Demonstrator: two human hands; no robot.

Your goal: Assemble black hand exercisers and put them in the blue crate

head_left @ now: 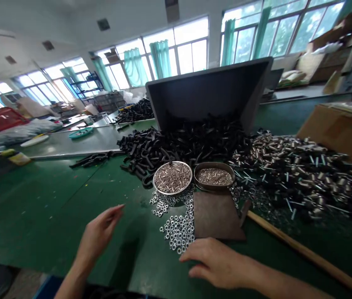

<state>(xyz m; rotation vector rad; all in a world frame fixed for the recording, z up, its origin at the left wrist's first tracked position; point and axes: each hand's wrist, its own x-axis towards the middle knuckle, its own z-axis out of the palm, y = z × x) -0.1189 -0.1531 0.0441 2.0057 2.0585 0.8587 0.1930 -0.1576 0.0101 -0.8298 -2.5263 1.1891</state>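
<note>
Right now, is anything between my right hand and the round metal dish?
Yes, a spread of loose hex nuts lies on the green table between your right hand and the round metal dish; the brown board sits just right of them.

there are two hands, one left hand (98,232) and one right hand (215,262), plus two round metal pans (153,178), one square brown plate (216,216), one black metal hopper (208,93), one wooden stick (306,257) and one cardboard box (334,133). the steel nuts (178,232) are too many to count.
</note>
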